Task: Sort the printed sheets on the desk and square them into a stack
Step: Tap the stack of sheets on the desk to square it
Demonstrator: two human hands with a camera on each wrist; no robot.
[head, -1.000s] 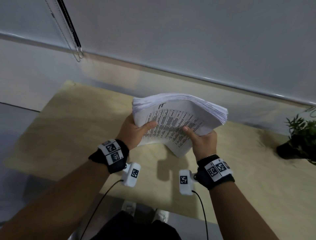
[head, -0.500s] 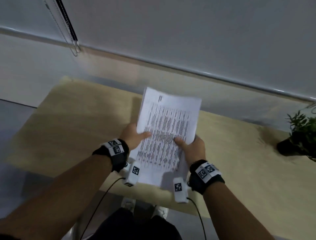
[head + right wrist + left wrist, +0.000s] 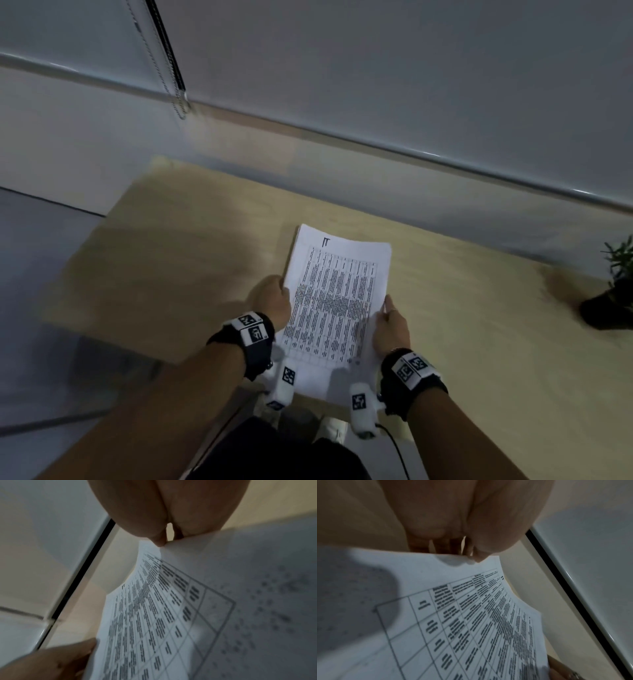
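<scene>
A thick stack of printed sheets with a table on its top page sits low over the light wooden desk, long side pointing away from me. My left hand holds its left edge and my right hand holds its right edge. In the left wrist view the left hand has its thumb over the edge of the stack and its fingers beneath. The right wrist view shows the same grip on the stack. The sheets bow slightly. Whether the stack touches the desk is unclear.
A small potted plant stands at the desk's right end. A roller blind with a hanging bead cord covers the wall behind the desk. The desk's front edge is close to my body, by the stack's near end.
The stack has come down from upright in the air and now lies nearly flat, low over the desk. Both thumbs have slid off the printed face to the side edges.
</scene>
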